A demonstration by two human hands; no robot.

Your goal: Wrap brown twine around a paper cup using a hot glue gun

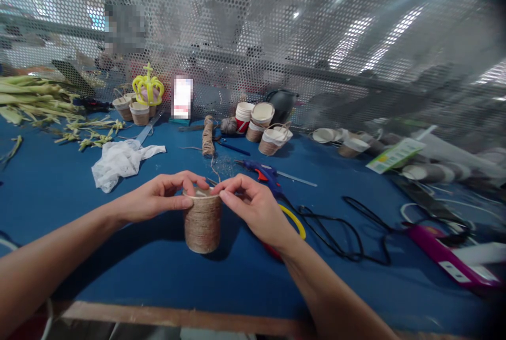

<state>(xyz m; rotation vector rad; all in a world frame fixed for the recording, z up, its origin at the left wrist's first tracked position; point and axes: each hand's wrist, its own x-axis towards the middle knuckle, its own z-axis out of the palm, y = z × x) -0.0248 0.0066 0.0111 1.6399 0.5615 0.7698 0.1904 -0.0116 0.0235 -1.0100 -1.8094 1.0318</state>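
A paper cup wrapped in brown jute twine [202, 226] stands upright in front of me. My left hand [168, 195] grips its rim on the left, thumb outside and fingers reaching over the opening. On the right, my right hand [251, 205] has thumb and forefinger pinched at the rim, where the twine end meets the cup. A loose strand of twine [214, 167] runs back from there to a twine bundle [207, 137]. Just beyond my right hand lies a blue glue gun [263, 171]. Scissors with a yellow handle [293, 220] are partly under my right wrist.
Crumpled white cloth [118, 163] lies left, with dried husks [35, 95] behind it. Several cups [271, 139] and a yellow crown [148, 87] stand farther back. A black cord [343, 240] and a purple power strip [450, 255] occupy the right. Perforated metal mesh [221, 23] closes the back.
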